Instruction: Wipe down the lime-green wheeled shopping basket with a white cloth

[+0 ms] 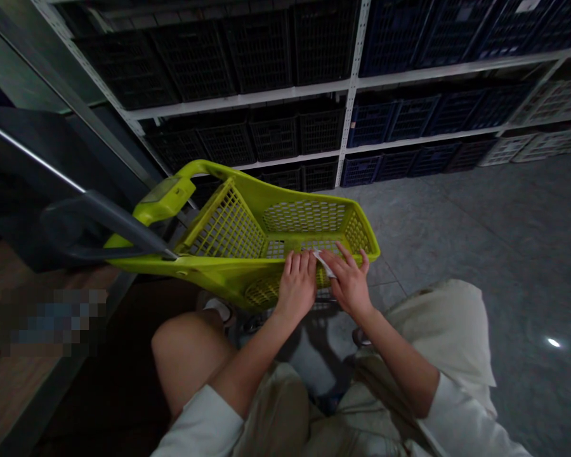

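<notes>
A lime-green plastic shopping basket [247, 222] with a long handle stands tilted in front of my knees. My left hand [297, 282] rests on its near rim, fingers together and bent over the edge. Beside it, my right hand [349, 282] lies on the same rim with fingers spread, its thumb and forefinger touching a small white slip of paper [324, 263] between the two hands. The inside of the basket looks bare. My knee [185, 352] is raised at the left, as in a crouch.
Metal shelving [352, 82] runs along the back, packed with dark and blue plastic crates [261, 51]; pale crates [547, 101] sit at the far right. A dark cart or trolley frame [71, 222] stands at the left against the basket. Grey tiled floor [504, 222] spreads to the right.
</notes>
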{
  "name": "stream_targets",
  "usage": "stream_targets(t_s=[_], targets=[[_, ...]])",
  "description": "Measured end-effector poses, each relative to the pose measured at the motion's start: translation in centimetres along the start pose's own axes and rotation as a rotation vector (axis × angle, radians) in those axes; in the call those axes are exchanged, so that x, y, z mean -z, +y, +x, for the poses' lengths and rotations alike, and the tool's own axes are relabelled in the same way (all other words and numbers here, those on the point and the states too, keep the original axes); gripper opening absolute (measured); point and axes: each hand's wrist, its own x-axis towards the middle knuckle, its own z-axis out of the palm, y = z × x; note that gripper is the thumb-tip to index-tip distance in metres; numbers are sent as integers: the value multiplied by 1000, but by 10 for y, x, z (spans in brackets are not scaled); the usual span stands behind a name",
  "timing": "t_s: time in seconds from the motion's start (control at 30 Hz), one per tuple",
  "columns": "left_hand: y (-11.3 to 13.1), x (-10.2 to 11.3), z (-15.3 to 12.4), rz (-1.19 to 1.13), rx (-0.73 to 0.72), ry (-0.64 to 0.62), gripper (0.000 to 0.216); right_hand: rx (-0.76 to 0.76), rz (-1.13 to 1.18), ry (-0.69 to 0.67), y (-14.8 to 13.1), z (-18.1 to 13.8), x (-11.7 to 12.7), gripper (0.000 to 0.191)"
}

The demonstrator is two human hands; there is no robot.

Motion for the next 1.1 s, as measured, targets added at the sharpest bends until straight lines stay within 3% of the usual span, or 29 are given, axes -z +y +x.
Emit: stream_targets(t_s=[0.1, 0.23, 0.3, 0.37, 0.47, 0.6, 0.7, 0.8, 0.9, 1.0, 1.1], targets=[[0, 3, 0, -3, -2, -6, 55, 4, -47, 44, 37, -15, 9, 55], [1, 2, 0, 18, 2, -18, 56, -131, -115, 172, 91, -36, 11, 48], [1, 0, 0, 21, 9, -20, 58, -189, -126, 231, 105, -41, 9, 46], [2, -2, 0, 18, 22, -20, 60, -242, -109, 263, 99, -40, 6, 47], [3, -4, 1, 17, 32, -11, 60, -293, -44, 230, 55, -26, -1, 52], [4, -6, 2, 47, 48, -19, 57, -174, 55, 68, -16, -2, -12, 55], [2, -6, 2, 65, 47, -25, 54, -121, 63, 8, -34, 5, -13, 58], [1, -3, 1, 38, 16, -4, 55, -56, -2, -11, -13, -2, -3, 58], [0, 0, 1, 28, 4, -1, 55, -62, -60, 47, 32, -19, 7, 56], [0, 2, 1, 35, -3, -16, 55, -186, -78, 154, 73, -33, 11, 50], [2, 1, 1, 42, 9, -21, 55, -338, -83, 206, 76, -34, 10, 48]])
